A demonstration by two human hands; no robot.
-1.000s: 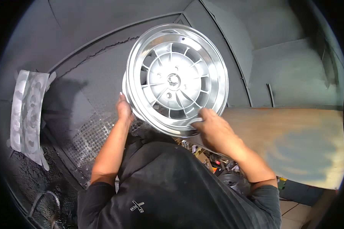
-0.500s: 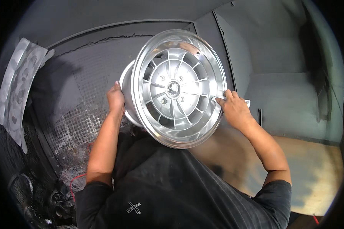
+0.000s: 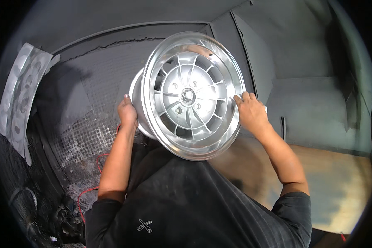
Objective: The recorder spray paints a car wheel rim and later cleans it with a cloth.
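A silver car wheel rim [image 3: 188, 82], spoked with a deep polished lip, is held up in front of my chest, its face toward me. My left hand [image 3: 127, 112] is closed on the edge of its rear barrel at the left, thumb pointing up. On the right side, my right hand [image 3: 252, 111] is closed over the outer lip, pinching a white cloth [image 3: 265, 109]. Most of that cloth is hidden by the hand; only small bits show beside the knuckles and thumb.
A grey patchy panel [image 3: 24, 91] stands at the far left. Grey walls surround the space, with a perforated, dusty surface [image 3: 89, 136] behind my left arm. A tan board [image 3: 318, 177] lies at the right. A red cord [image 3: 87, 192] runs past my left elbow.
The wheel rim has turned slightly counterclockwise. My right hand has moved a little up along the lip, covering more of the cloth. My left hand has shifted slightly down with the barrel.
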